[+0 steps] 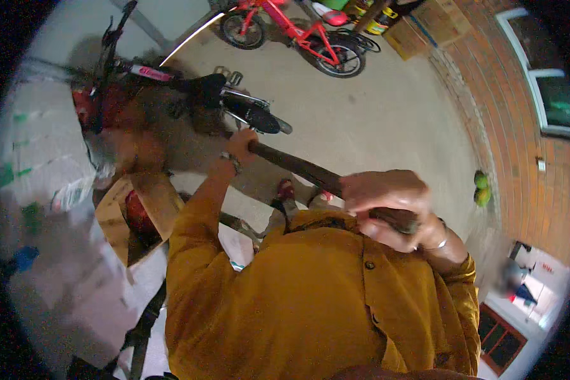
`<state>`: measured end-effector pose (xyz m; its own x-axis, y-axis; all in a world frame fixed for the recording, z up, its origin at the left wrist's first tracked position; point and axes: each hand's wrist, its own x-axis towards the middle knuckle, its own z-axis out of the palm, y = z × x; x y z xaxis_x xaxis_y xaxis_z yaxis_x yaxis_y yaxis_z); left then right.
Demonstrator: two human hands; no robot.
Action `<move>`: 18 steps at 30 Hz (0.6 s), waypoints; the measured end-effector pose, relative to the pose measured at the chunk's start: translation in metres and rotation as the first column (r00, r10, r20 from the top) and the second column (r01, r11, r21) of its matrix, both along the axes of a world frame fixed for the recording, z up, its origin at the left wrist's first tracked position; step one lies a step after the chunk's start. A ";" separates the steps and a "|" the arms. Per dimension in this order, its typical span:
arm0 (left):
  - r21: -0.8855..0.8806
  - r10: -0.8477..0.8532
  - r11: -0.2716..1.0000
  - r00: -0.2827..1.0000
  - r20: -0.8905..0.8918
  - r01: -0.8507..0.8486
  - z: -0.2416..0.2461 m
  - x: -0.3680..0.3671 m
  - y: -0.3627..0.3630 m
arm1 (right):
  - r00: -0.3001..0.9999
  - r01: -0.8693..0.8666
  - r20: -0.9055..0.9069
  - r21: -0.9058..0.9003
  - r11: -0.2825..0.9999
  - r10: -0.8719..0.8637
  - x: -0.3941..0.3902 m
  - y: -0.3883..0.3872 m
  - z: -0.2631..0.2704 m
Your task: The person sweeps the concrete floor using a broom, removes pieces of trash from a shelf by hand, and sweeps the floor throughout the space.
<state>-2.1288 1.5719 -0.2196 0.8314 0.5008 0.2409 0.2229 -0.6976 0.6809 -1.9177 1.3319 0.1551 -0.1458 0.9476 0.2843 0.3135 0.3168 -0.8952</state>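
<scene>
A dark wooden pole (299, 166) runs slantwise in front of my chest and away toward the upper left. My right hand (389, 204) is closed around its near end, the blunt end showing between thumb and fingers. Farther along, my left hand (242, 145) grips the same pole, close to the rear wheel of a dark bicycle (261, 116). The far end is hidden behind my left hand or lost in the dark area by the bicycle.
A red bicycle (299, 33) stands at the top. To the left is an open cardboard box (161, 204) with something red inside. Two green melon-like fruits (481, 189) lie by the brick wall (508, 142) at right. Cardboard boxes (439, 21) are stacked at the upper right.
</scene>
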 end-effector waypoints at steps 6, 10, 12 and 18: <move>-0.209 -0.330 0.935 0.921 -0.207 0.288 0.073 0.031 -0.107 | 0.871 0.283 -0.393 -0.088 0.955 -0.294 0.019 -0.063 0.044; -0.359 -0.555 0.802 0.818 -0.150 0.478 0.086 0.053 -0.167 | 0.787 0.310 -0.564 0.012 0.951 -0.250 0.034 -0.102 0.035; -0.349 -0.581 0.782 0.807 -0.106 0.517 0.082 0.062 -0.190 | 0.784 0.244 -0.602 0.077 0.967 -0.150 0.046 -0.118 0.033; -0.370 -0.696 0.718 0.619 -0.365 0.589 0.070 0.099 -0.232 | 0.761 0.360 -0.601 0.079 0.929 -0.244 0.074 -0.167 0.033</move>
<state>-2.0303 1.3400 -0.1501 0.9347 -0.2153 -0.2830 0.0805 -0.6471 0.7581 -1.8441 1.1649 0.1886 0.3838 0.8375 0.3889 -0.1303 0.4660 -0.8751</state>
